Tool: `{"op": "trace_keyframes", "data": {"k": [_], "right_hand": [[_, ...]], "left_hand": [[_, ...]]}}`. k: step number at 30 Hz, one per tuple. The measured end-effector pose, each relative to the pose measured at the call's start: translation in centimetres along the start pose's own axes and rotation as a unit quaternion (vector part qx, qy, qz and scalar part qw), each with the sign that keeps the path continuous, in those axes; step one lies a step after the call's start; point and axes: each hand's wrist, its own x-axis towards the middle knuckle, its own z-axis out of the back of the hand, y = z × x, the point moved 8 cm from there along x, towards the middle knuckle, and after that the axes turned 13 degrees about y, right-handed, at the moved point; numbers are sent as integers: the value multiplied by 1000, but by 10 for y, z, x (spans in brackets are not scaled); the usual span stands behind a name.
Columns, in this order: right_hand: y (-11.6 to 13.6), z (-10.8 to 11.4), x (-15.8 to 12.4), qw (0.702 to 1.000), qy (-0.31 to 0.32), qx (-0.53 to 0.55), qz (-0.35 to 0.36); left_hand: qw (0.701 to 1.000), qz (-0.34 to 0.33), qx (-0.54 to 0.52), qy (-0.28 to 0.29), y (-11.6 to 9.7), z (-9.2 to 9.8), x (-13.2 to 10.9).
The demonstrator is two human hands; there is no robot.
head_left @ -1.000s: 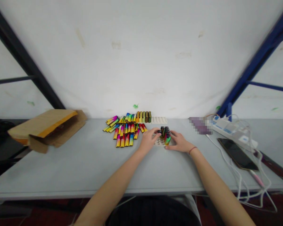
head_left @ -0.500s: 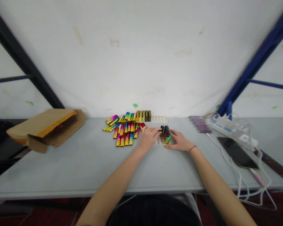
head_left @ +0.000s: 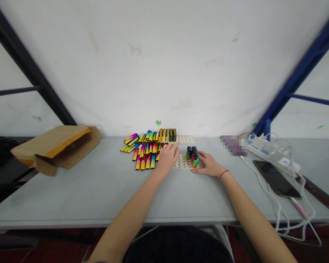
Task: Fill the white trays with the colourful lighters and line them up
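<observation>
The left hand [head_left: 167,157] lay open, fingers spread, over the near edge of the pile of rainbow sticks [head_left: 145,150] on the surface [head_left: 98,190]. The right hand [head_left: 209,165], loosely curled, touched the white holed tray [head_left: 181,162], just beside the sticks standing upright [head_left: 192,154] in it. A cardboard box [head_left: 55,146] sat far left, a phone [head_left: 275,179] right.

Left of frame centre, the loose lighters [head_left: 144,153] by my fingers shimmer in rainbow bands of yellow, pink and blue. The holed tray [head_left: 182,161] is off-white, the table [head_left: 98,190] pale grey, the cardboard box [head_left: 55,146] at left brown, my wrist band [head_left: 224,174] red.
</observation>
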Motion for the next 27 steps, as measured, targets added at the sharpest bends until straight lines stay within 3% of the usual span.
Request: {"op": "trace_keyframes", "data": {"k": [3,6,14,20,27], "right_hand": [[1,0,0,1000,6,-6,-2],[2,0,0,1000,11,-8,-8],[3,2,-1,1000,11,0,-6],[3,2,-1,1000,9,2,-8],[5,2,-1,1000,16,-7,-7]], "left_hand": [[996,78,46,-10,26,15,0],[992,93,85,12,37,18,1],[986,76,131,65,34,-5,10],[981,106,139,81,37,-3,9],[979,142,94,113,39,-14,12]]}}
